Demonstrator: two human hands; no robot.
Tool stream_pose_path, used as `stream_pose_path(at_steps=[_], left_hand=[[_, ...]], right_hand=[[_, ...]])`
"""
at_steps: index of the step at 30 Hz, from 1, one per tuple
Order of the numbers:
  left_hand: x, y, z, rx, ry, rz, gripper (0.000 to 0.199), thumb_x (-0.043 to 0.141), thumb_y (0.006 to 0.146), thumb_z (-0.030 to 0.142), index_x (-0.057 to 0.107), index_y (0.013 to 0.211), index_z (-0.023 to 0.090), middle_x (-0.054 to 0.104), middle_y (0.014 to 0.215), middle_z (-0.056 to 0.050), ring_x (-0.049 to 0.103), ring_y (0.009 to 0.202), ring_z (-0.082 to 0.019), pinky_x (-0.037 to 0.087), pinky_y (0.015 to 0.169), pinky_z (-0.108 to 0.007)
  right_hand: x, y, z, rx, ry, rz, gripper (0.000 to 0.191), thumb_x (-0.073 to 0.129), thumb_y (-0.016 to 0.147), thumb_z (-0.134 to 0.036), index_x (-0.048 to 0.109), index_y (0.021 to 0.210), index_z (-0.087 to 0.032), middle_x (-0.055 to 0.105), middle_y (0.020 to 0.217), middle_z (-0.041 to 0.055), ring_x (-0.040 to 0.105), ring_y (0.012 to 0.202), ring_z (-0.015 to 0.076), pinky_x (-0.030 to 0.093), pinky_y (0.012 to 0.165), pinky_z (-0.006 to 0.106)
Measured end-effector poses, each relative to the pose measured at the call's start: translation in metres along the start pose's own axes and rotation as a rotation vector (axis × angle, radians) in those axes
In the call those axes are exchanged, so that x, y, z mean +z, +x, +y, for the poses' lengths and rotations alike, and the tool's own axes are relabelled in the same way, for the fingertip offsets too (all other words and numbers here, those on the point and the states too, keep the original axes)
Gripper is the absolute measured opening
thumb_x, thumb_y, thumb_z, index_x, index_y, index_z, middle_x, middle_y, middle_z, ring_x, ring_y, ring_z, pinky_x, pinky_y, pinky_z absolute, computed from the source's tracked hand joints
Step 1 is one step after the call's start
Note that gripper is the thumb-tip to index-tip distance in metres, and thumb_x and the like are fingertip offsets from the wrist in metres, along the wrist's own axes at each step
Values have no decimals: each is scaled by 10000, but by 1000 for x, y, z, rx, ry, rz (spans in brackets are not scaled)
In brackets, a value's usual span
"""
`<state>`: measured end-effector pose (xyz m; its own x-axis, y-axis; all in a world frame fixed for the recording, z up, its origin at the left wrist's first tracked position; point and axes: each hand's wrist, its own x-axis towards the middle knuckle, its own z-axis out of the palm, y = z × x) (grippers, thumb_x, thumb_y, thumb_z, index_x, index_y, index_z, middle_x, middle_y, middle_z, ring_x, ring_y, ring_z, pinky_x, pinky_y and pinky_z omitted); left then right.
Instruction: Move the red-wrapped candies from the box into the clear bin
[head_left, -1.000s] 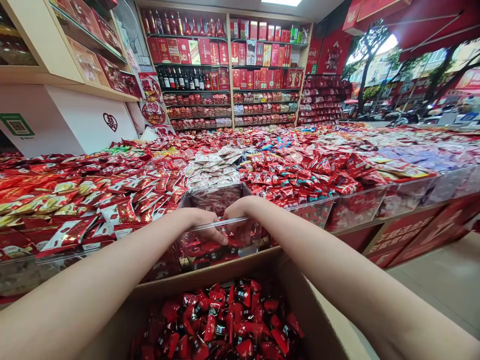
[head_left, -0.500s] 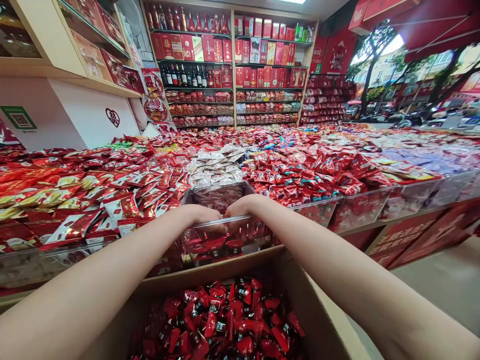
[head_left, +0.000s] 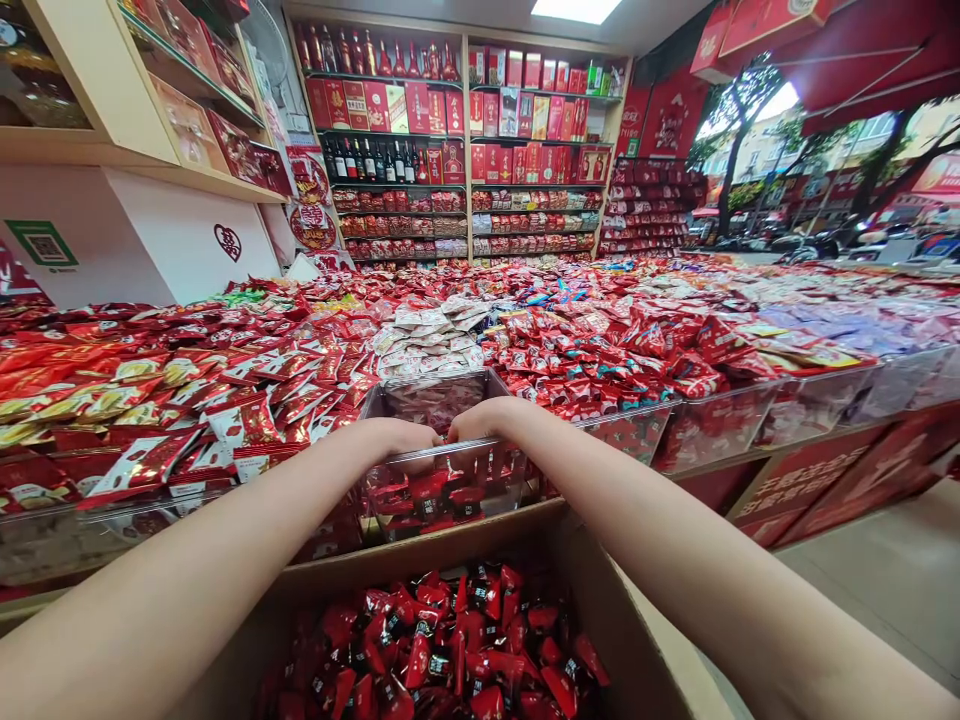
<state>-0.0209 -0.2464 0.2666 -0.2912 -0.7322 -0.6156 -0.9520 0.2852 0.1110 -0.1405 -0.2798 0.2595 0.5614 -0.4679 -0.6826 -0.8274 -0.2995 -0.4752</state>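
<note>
Both of my hands reach over the front rim of a clear plastic bin (head_left: 450,446) and down inside it. My left hand (head_left: 405,437) bends in at the left, its fingers hidden behind the rim and glare. Beside it, close to touching, my right hand (head_left: 480,425) dips in with its fingers blurred through the plastic. Red wrapped candies (head_left: 442,500) lie low in this bin, just under my fingers. Below my forearms stands an open cardboard box (head_left: 630,620) with many red and black wrapped candies (head_left: 450,640) in it.
Packed bins of red snack packets (head_left: 255,420) flank the bin on the left, and more packets (head_left: 577,360) on the right. White packets (head_left: 431,335) are heaped just behind. Shelves of bottles and boxes (head_left: 420,110) line the back wall. Tiled floor (head_left: 885,570) shows at right.
My view has tilted up slightly, so the scene sits a little lower. My hands stay inside the bin, shifted only slightly.
</note>
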Motion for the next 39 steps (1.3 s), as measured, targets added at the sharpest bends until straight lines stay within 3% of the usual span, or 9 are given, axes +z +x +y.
stream_pose_path(at_steps=[10,23,31,39], left_hand=[[1,-2,2,-31,-28,-12,232,491,808,335,576,863,126,609,781,-5,573,646,-122,477,605,-296],[3,-3,0,-157,-63,-142,246,476,820,319,530,977,138,588,866,-31,574,684,-129,491,592,-299],[2,-2,2,-105,-44,-258,232,474,823,301,525,989,147,587,831,-18,564,640,-115,485,574,-287],[2,-3,1,-86,-30,-275,228,472,822,308,530,974,148,588,803,-14,551,597,-105,473,545,-272]], right_hand=[[1,7,1,-58,22,107,455,656,620,-272,535,1022,-95,643,813,71,626,633,163,517,559,259],[3,-2,-3,-25,9,46,363,638,633,-261,567,963,-127,644,796,48,626,667,168,510,594,261],[6,-11,-7,0,-27,77,376,628,648,-284,557,987,-138,647,781,52,621,658,172,507,588,280],[6,-11,-7,-9,-50,102,428,613,659,-311,526,1048,-154,647,763,47,621,624,163,506,579,278]])
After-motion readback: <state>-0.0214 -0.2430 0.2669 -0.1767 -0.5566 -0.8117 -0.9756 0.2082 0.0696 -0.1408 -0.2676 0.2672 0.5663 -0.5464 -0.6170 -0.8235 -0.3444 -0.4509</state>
